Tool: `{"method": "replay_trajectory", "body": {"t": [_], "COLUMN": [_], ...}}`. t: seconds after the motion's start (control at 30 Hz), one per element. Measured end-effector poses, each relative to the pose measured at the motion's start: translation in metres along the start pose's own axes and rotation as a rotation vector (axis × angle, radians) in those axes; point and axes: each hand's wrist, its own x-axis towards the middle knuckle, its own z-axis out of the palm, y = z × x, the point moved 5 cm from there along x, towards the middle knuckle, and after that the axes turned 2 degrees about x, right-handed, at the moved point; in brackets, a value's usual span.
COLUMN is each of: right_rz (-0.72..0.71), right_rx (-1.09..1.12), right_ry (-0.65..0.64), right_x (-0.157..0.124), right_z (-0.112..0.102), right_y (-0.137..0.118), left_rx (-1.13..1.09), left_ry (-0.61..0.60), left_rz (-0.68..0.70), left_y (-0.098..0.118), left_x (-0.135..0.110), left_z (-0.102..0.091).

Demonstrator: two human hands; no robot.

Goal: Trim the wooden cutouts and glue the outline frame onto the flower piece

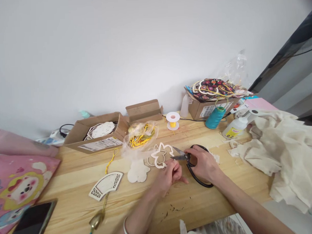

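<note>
My left hand [172,171] is closed in a pinch at the lower edge of a white, scalloped cut-out frame [170,147]. My right hand [205,164] grips black-handled scissors [187,157]. Their blades are parted and point left, just above my left fingers and beside the frame. Whether anything lies between the blades is too small to tell. Another thin outline piece lies partly behind the frame. Left of it, a pale flower-shaped piece [138,171] lies flat on the wooden table [217,211].
A fan-shaped ornament [106,185] with yellow cord lies left, near a phone [31,224]. Behind are an open carton [95,143], a bag of yellow cords [140,136], a thread spool [173,120] and a filled box [202,109]. A glue bottle [235,128] and crumpled cloth [283,146] stand right.
</note>
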Motion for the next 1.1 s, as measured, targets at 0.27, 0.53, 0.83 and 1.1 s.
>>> {"method": "replay_trajectory", "body": {"t": [0.27, 0.53, 0.83, 1.1], "right_rz": [0.015, 0.031, 0.044, 0.050], "right_rx": [0.015, 0.002, -0.006, -0.014], "right_ry": [-0.052, -0.056, -0.059, -0.064], "right_x": [0.0009, 0.0017, 0.0021, -0.0004], "right_z": [-0.0002, 0.0009, -0.0010, 0.0015], "right_y": [0.0020, 0.0021, 0.0001, 0.0027], "left_rx": [0.048, 0.053, 0.042, 0.044], "left_ry": [0.006, -0.011, 0.020, 0.006], "left_rz": [0.006, 0.019, 0.016, 0.009], "left_y": [0.0002, -0.0004, 0.0020, 0.0004], "left_x": [-0.0006, 0.0008, -0.0006, 0.0007], "left_z": [0.0006, 0.0007, 0.0022, 0.0015]}}
